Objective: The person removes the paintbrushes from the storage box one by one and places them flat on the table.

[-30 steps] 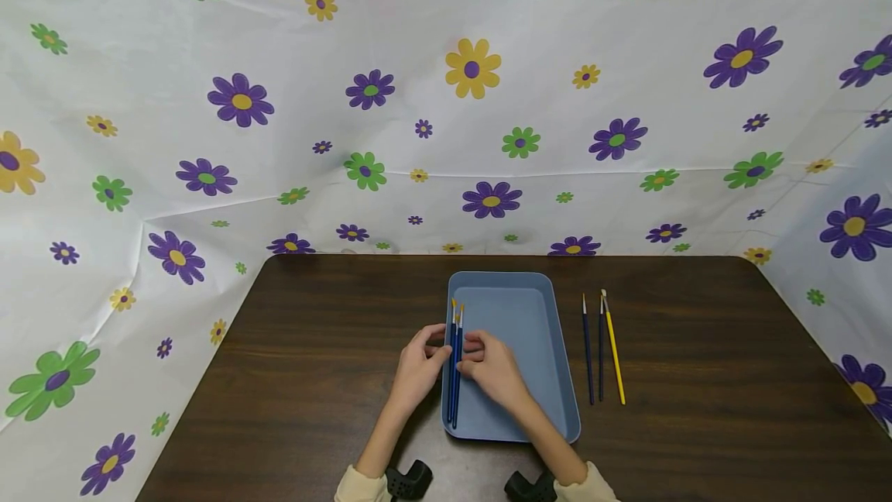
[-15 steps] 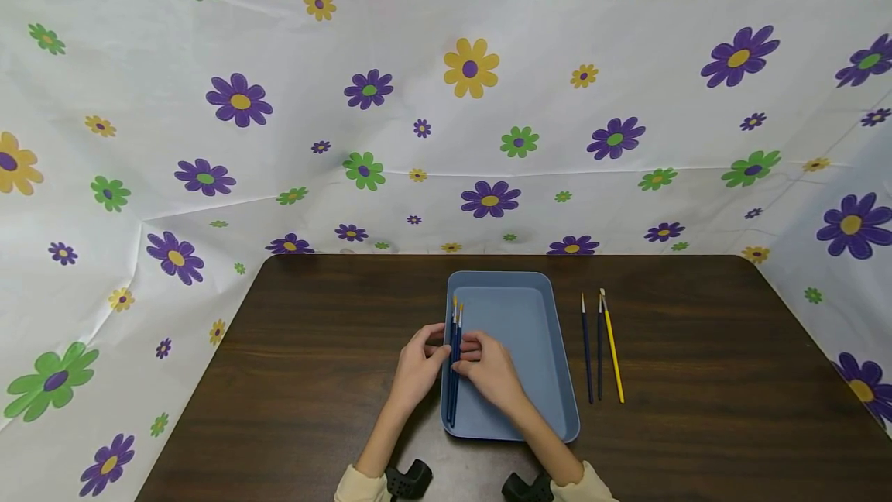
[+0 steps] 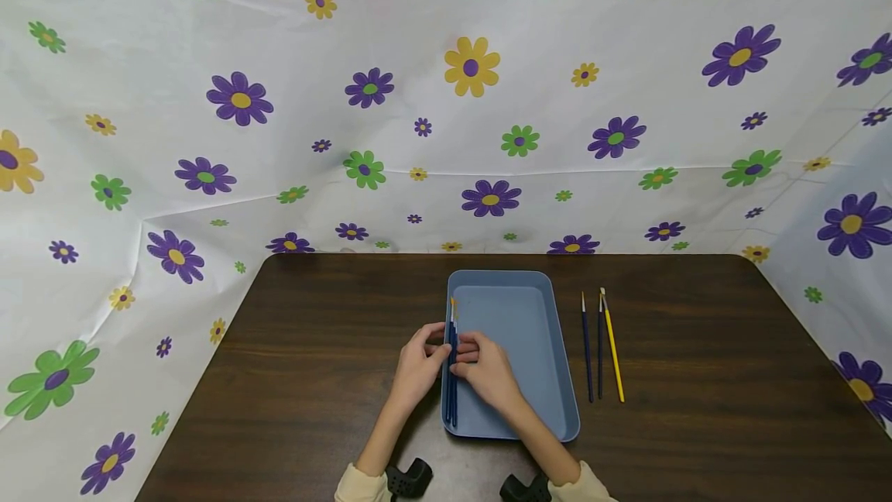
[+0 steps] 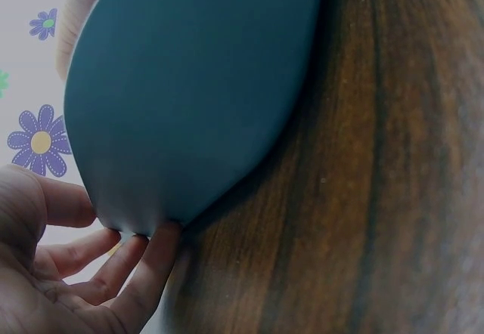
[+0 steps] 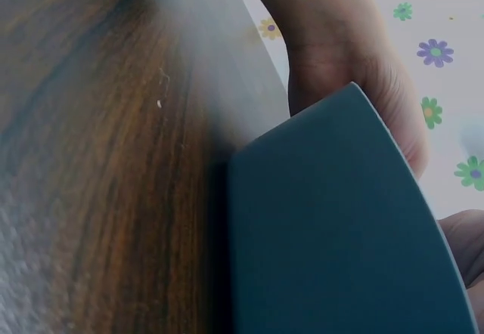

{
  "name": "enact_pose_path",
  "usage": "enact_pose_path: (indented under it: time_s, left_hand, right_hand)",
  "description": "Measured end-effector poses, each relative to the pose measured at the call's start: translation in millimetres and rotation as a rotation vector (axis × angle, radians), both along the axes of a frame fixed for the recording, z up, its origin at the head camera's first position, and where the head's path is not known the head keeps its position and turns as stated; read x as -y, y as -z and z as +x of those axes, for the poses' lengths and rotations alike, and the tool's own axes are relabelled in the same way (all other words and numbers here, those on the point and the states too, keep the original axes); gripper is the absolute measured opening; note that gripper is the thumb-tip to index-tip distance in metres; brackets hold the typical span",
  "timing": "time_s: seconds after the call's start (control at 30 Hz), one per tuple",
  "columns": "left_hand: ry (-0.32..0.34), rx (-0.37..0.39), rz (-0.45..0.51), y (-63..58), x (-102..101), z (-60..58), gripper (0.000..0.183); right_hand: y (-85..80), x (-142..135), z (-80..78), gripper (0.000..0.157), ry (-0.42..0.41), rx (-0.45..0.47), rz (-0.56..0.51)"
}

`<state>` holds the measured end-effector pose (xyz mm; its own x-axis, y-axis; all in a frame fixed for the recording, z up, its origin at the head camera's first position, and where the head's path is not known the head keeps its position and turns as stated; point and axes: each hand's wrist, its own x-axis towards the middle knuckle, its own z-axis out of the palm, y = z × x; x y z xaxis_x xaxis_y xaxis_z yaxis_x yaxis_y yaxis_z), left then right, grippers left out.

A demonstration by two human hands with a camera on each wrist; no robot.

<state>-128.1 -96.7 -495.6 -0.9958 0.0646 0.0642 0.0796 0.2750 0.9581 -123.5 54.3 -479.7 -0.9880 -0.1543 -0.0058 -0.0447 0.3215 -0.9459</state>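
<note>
A blue-grey tray [image 3: 512,331] lies on the table, long side toward the hands. Several dark blue paintbrushes [image 3: 452,401] lie lengthwise inside it along the left wall, tips pointing away. My left hand [image 3: 416,370] grips the tray's left rim; in the left wrist view its fingers [image 4: 155,262] press the outer wall. My right hand [image 3: 493,370] is over the tray, thumb and fingertips touching the brushes from the right with a gap between them. Part of the right hand [image 5: 465,247] shows at the right wrist view's edge. The hands hide the brushes' middle.
Right of the tray, two dark blue paintbrushes [image 3: 587,355] and a yellow paintbrush [image 3: 615,355] lie on the brown wooden table [image 3: 334,308]. A flowered white cloth [image 3: 411,115] hangs behind the table and at its sides.
The brushes in the tray have shifted slightly left, closer to the wall and to each other, as my right fingers moved left. My left hand has stayed in place.
</note>
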Motion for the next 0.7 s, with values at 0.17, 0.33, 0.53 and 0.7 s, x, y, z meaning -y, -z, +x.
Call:
enact_pose_path:
  time_s: [0.17,0.33,0.53,0.7]
  left_hand:
    - [-0.007,0.009,-0.02,0.9,-0.5,-1.1,0.037]
    - [-0.017,0.02,-0.033,1.7,-0.5,-2.1,0.036]
    - [-0.014,0.018,-0.036,1.6,-0.3,-2.4,0.037]
    - [-0.014,0.015,-0.028,1.7,-0.3,-2.6,0.036]
  right_hand:
    - [0.4,1.0,0.8,0.049,-0.02,0.008,-0.004]
    - [0.4,1.5,1.1,0.049,-0.029,0.016,-0.011]
    - [0.5,1.6,0.9,0.05,-0.037,0.026,-0.012]
    - [0.8,1.2,0.3,0.051,-0.044,0.034,-0.033]
